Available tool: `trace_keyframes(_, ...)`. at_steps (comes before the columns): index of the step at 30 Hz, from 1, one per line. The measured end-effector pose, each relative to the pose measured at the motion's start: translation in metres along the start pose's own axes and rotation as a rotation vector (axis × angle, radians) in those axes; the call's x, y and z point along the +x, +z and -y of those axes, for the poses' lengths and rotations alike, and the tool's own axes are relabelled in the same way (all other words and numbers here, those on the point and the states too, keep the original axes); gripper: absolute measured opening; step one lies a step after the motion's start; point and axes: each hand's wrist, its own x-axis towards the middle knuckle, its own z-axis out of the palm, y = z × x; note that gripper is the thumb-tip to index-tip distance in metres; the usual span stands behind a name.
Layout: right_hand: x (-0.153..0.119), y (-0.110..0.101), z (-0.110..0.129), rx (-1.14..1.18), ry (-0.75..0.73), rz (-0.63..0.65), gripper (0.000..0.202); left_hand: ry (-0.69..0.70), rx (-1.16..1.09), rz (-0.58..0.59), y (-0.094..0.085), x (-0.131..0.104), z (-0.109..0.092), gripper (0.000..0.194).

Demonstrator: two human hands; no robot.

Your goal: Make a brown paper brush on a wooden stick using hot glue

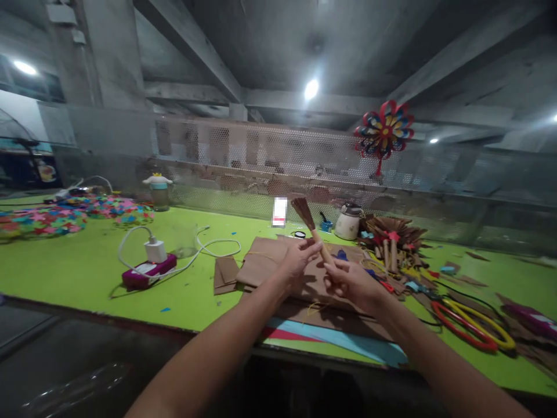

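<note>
Both my hands hold a small brown paper broom (321, 246), tilted, its dark fringed end up and to the left. Fingers of my left hand (298, 256) close on the upper part of its light rolled handle. Lower down, my right hand (346, 280) pinches the handle's bottom end. Beneath the hands lies a stack of brown paper (263, 261), with a loose yellow string (315, 309) on it. Similar brooms (391, 247), some with red star shapes, are piled to the right.
Red-handled scissors (463, 326) and yellow-handled ones lie at the right. A purple power strip (150, 271) with a white charger and cable sits left on the green table (183, 307). Colourful paper stars (52, 220) heap far left. A perforated screen (261, 157) stands behind.
</note>
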Motion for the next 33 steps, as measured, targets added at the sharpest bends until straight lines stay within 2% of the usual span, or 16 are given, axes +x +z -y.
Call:
trace_keyframes(4,-0.021,-0.007,0.006,-0.079,0.063,-0.008,0.036,-0.089,-0.171,0.157,-0.001,-0.004,-0.014,0.028)
trace_keyframes(7,-0.048,-0.015,0.019,-0.258,0.135,0.019,0.039,-0.046,-0.36,0.158,-0.008,-0.001,-0.037,0.024)
trace_keyframes(9,-0.066,-0.022,0.027,-0.353,0.168,0.048,0.04,-0.013,-0.422,0.065,-0.019,0.005,-0.054,0.027)
trace_keyframes(12,-0.086,-0.034,0.035,-0.444,0.194,0.102,0.041,-0.071,-0.357,-0.216,-0.044,0.016,-0.078,0.013)
trace_keyframes(16,-0.095,-0.045,0.043,-0.58,0.192,0.171,0.043,-0.041,-0.288,-0.32,-0.084,0.023,-0.113,0.013)
trace_keyframes(21,-0.09,-0.05,0.056,-0.703,0.187,0.221,0.042,-0.002,-0.184,-0.429,-0.127,0.008,-0.156,0.019)
trace_keyframes(26,-0.069,-0.059,0.056,-0.808,0.159,0.297,0.045,-0.112,-0.034,-0.526,-0.158,-0.022,-0.174,0.021)
trace_keyframes(30,-0.04,-0.068,0.045,-0.825,0.155,0.34,0.044,-0.197,0.186,-0.681,-0.164,-0.037,-0.176,0.019)
trace_keyframes(33,-0.018,-0.07,0.036,-0.793,0.182,0.347,0.045,-0.169,0.402,-0.692,-0.157,-0.054,-0.172,0.016)
